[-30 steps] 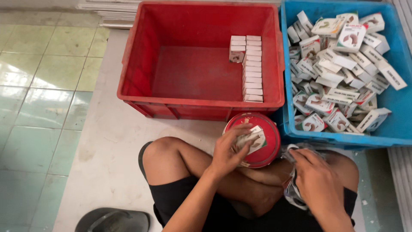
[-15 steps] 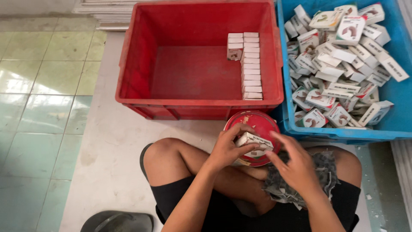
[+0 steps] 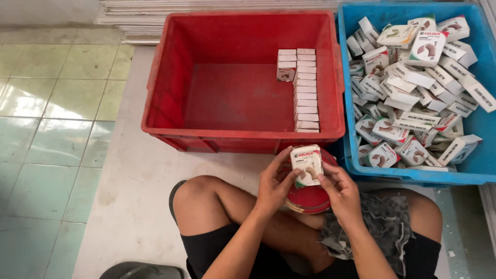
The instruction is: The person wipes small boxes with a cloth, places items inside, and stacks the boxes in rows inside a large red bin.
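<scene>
Carton (image 3: 306, 164) sits upright between left hand (image 3: 274, 185) and right hand (image 3: 341, 192).

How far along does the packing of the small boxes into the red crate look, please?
Early on. Done: one full row plus a short second row of boxes stand in the red crate. In hand: both the left hand and right hand hold one small box. Left: the blue crate holds a loose heap.
</scene>
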